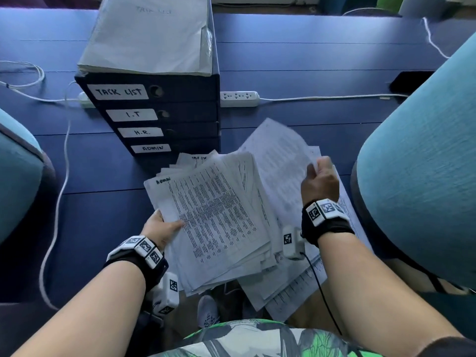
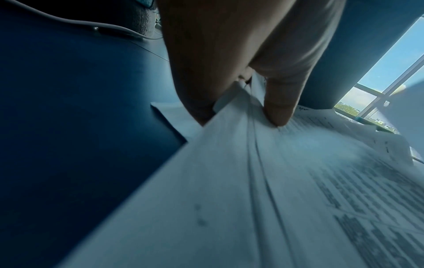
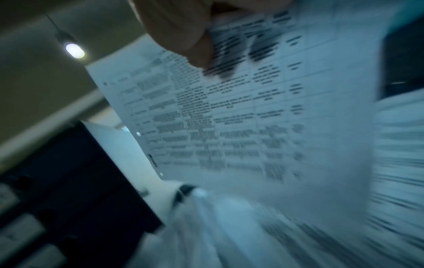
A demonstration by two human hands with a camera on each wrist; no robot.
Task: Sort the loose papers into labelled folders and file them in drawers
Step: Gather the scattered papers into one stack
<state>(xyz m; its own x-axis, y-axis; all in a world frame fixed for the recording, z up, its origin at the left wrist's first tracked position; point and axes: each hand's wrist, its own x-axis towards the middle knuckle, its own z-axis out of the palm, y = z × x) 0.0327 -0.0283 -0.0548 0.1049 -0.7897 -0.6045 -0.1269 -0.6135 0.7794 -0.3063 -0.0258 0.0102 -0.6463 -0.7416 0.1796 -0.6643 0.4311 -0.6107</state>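
Note:
My left hand [image 1: 164,226] grips a thick stack of printed papers [image 1: 213,215] by its left edge, thumb on the top sheet, which has "ADMIN" handwritten at its corner. The left wrist view shows the thumb [image 2: 278,110] pressing the stack [image 2: 263,181] against the fingers beneath. My right hand [image 1: 318,179] pinches a single printed sheet [image 1: 278,155] and holds it lifted to the right of the stack; in the right wrist view the sheet [image 3: 241,117] is blurred. A dark drawer unit [image 1: 154,117] labelled TASK LIST, I.T, H.R. and ADMIN stands behind the stack, with a white folder [image 1: 149,34] on top.
More loose sheets [image 1: 296,287] lie under the stack near the blue table's [image 1: 309,60] front edge. A white power strip [image 1: 239,98] and cables cross the table. Teal chair backs [image 1: 422,163] flank both sides. A dark phone [image 1: 409,81] lies far right.

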